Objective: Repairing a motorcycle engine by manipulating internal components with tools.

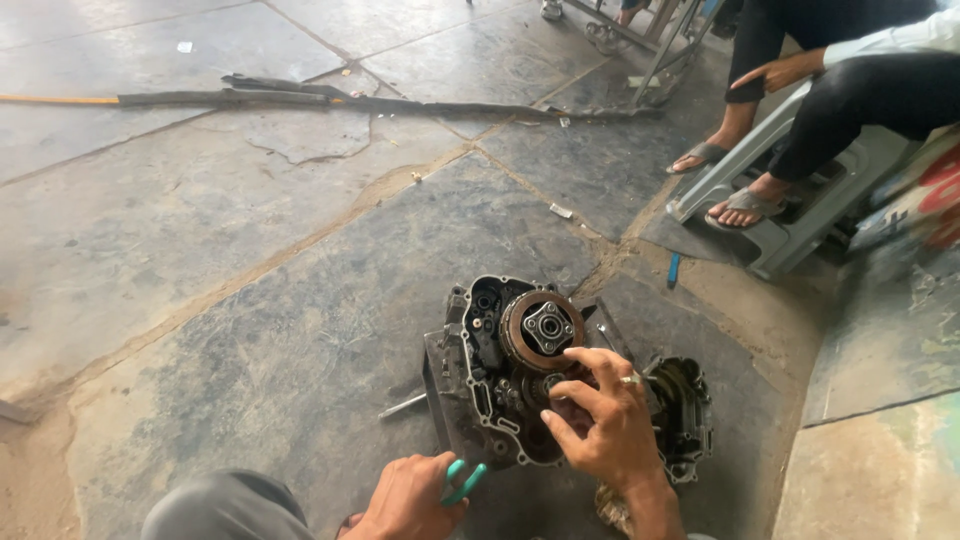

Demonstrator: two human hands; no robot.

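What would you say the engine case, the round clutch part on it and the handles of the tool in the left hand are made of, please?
Engine case: looks like cast metal, dull grey and grimy.
Round clutch part: metal, with a rusty brown rim and greyer hub.
Tool handles in the left hand: probably plastic or rubber sleeves, smooth teal.

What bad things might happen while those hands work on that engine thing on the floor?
The right hand has its fingers in the open engine case, near gears and sharp metal edges, so they might get pinched or cut. The left hand holds a green-handled tool close by, which might slip. Grit from the dusty stone floor might get inside.
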